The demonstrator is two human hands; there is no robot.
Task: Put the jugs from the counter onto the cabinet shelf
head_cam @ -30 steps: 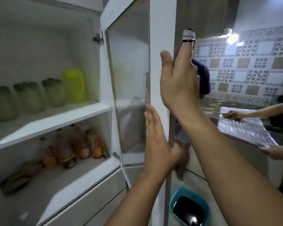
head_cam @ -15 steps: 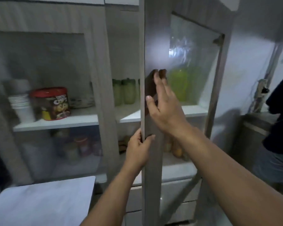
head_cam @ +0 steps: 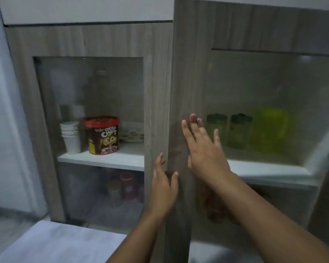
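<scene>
Behind the frosted glass of the right cabinet door [head_cam: 188, 73], a yellow-green jug [head_cam: 270, 130] and two green-lidded jugs [head_cam: 239, 130] stand on the white cabinet shelf [head_cam: 264, 168]. My right hand [head_cam: 201, 149] lies flat with fingers spread against the door's wooden frame. My left hand [head_cam: 163, 186] rests lower on the door's left edge, fingers apart. Neither hand holds anything. The door stands nearly flush with the cabinet front.
The left cabinet door [head_cam: 156, 92] is closed; behind its glass are stacked white cups [head_cam: 70, 137], a red-lidded Choco Chips tub [head_cam: 102, 135] and a patterned dish [head_cam: 132, 134]. Bottles show dimly on the lower shelf. A white counter top [head_cam: 55, 243] lies at the bottom left.
The right door has swung from wide open to almost closed, both hands pressing on it. The view has turned left, away from the room and other people.
</scene>
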